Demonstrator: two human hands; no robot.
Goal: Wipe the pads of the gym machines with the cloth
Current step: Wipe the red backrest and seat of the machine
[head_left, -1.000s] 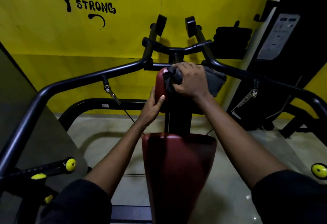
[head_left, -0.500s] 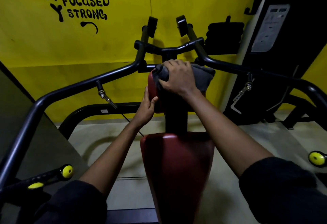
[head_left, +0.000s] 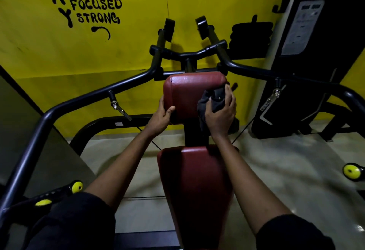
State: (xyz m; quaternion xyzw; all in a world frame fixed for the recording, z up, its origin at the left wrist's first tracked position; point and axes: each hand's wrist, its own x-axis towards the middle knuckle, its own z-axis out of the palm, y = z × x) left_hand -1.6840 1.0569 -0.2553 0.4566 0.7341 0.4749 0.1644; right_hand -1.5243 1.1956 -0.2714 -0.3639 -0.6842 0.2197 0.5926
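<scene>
A dark red chest pad stands upright on a black post at the middle of the machine. Below it the long red seat pad runs toward me. My right hand grips a dark grey cloth and presses it against the chest pad's lower right side. My left hand holds the pad's lower left corner, thumb on the front face and fingers round the edge.
Black handlebars and curved frame tubes arch round the pad on both sides. Yellow-tipped handles stick out low left and right. A black weight-stack tower stands at the right against the yellow wall. Pale floor lies below.
My right hand has carried the cloth from the top of the chest pad down to its lower right side, uncovering the pad's front face. My left hand stays on the left edge.
</scene>
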